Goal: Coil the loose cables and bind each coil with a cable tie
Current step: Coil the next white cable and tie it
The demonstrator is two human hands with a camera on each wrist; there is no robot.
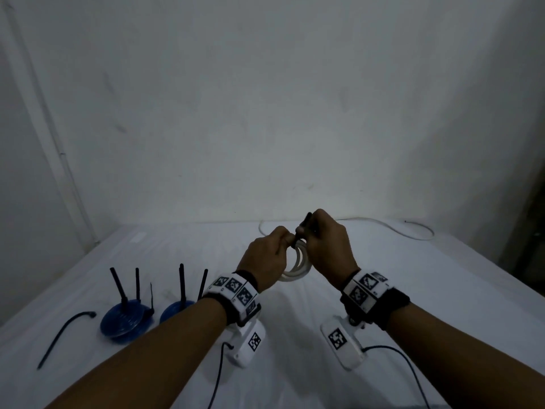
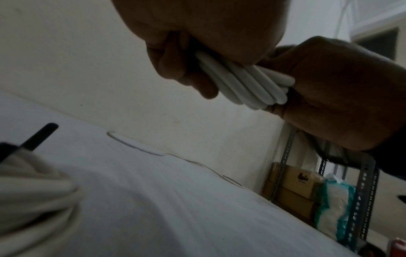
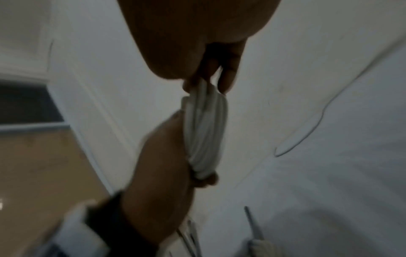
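Above the white surface point(image 1: 295, 335), our left hand point(image 1: 267, 255) grips the white coil point(image 1: 298, 268) while our right hand point(image 1: 324, 240), at three o'clock, pinches the black cable tie point(image 1: 305, 221); we should cinch squarely, strands bunched

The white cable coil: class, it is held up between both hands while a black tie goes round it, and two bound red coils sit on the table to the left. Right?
Not quite: the two bound coils are blue, not red, as the head view shows. The rest holds: both the left hand and right hand hold the white coil with the black tie.
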